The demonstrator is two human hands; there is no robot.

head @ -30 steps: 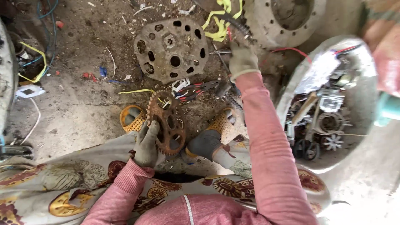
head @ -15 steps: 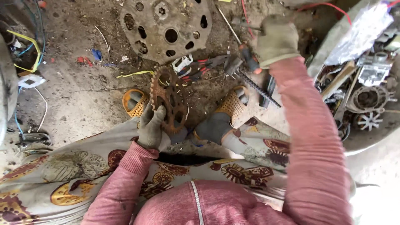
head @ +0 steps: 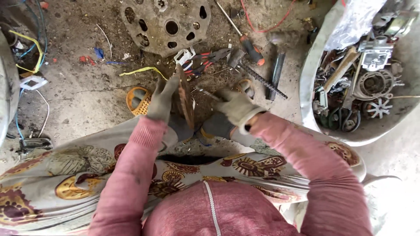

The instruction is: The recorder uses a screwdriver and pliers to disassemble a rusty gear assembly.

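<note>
Both arms, in pink sleeves, are reaching forward over the knees. The gloved left hand (head: 162, 98) is gripping a rusty metal plate (head: 186, 99), holding it on edge above the dirt floor (head: 78, 87). The gloved right hand (head: 236, 107) is closing around a thin metal tool (head: 208, 93), its tip touching the plate.

rusty perforated metal plate (head: 186, 97) upright on edge, between feet.

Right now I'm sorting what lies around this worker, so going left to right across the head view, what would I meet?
White bracket → woven orange sandal → left hand → rusty disc → right hand → hammer → metal basin of parts.
</note>
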